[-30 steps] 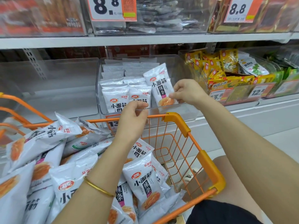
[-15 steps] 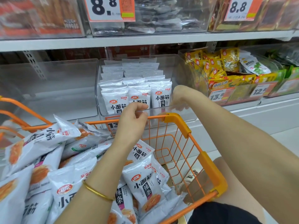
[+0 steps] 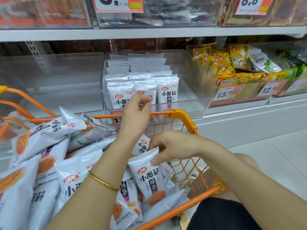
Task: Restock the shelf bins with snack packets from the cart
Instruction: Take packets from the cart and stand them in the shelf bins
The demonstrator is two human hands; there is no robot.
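Note:
An orange wire cart [image 3: 182, 118] in front of me is piled with white snack packets [image 3: 49, 146]. My right hand [image 3: 172, 146] is down inside the cart, its thumb and fingers closed on the top edge of one white snack packet [image 3: 149, 180]. My left hand [image 3: 136, 113] hovers above the cart's far rim with fingers loosely curled and nothing in it. Behind it, the clear shelf bin [image 3: 196, 103] holds rows of the same packets [image 3: 167, 93] standing upright, with free room on its right side.
An empty clear bin [image 3: 66, 80] is to the left on the same shelf. A bin of yellow packets [image 3: 232, 67] with price tags sits to the right. More bins and price labels fill the upper shelf [image 3: 149, 32]. White floor lies at the right.
My right hand set a packet upright in the bin, let go, and came down into the cart to grip another packet. My left hand stayed near the cart rim.

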